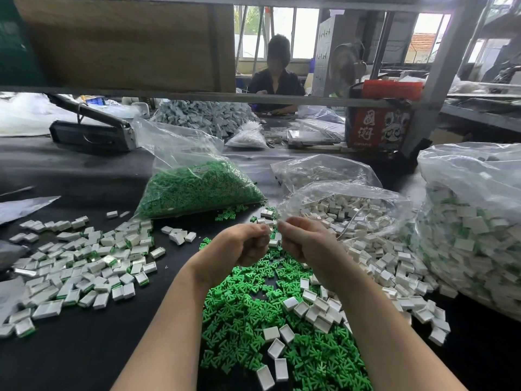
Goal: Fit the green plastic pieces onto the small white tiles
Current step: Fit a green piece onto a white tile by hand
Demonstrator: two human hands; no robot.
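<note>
Both hands, left hand and right hand, curl fingertip-to-fingertip above the green pieces, apparently pinching a small white tile between them.

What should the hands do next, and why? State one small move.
Probably press the two hands together to seat the piece. The left hand and right hand meet fingertip to fingertip above the loose green pieces, each with curled fingers; what they pinch is too small to tell. Fitted tiles already lie on the left.
</note>
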